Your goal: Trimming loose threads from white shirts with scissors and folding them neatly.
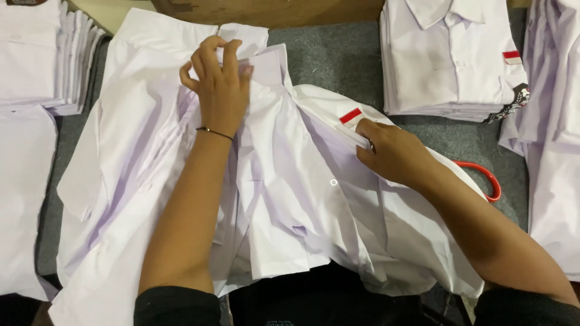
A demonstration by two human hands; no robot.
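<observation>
The red handle [486, 178] shows only 1 curved loop — the rest lies under the white shirt [290, 199]. The right hand [393, 154] fingertips are tucked beneath the fabric. The frame edge crops the folded stack [450, 60].

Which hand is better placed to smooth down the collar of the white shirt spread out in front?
Left. The left hand already rests on the collar of the white shirt, fingers curled over its edge. The right hand sits lower, beside the red patch.

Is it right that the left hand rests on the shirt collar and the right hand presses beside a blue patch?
Not quite. The head view shows the patch is red, not blue. The left hand rests on the shirt collar; the right hand presses beside the patch.
</observation>
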